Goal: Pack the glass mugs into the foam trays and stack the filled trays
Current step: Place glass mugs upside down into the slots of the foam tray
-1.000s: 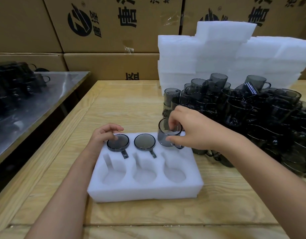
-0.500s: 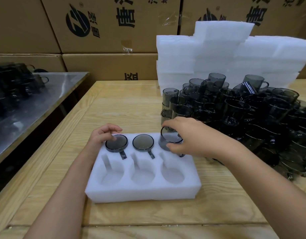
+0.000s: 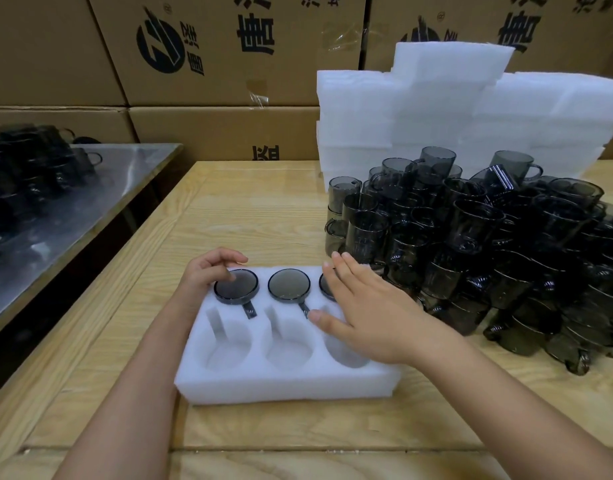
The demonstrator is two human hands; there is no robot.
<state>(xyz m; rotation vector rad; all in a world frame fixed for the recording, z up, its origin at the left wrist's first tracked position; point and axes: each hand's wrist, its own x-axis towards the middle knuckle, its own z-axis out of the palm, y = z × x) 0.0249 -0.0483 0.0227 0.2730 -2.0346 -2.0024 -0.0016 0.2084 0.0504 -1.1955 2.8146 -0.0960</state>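
Currently your right hand (image 3: pixel 374 313) lies flat, fingers straight, over the third smoky grey glass mug (image 3: pixel 325 285) in the back row of the white six-pocket foam tray (image 3: pixel 284 382). Your left hand (image 3: pixel 208 275), fingers loosely curled and gripping nothing, touches the rim of the leftmost seated mug (image 3: pixel 236 287). Front pockets: round, bare foam. The loose mug pile (image 3: pixel 488 244) sits to the right on the pale wooden bench (image 3: pixel 256 209).

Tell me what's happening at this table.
A person is packing smoky glass mugs into a foam tray. The back row holds three mugs; the right hand lies flat over the third mug, and the left hand rests on the first mug. The three front pockets are empty. A pile of loose mugs waits to the right.
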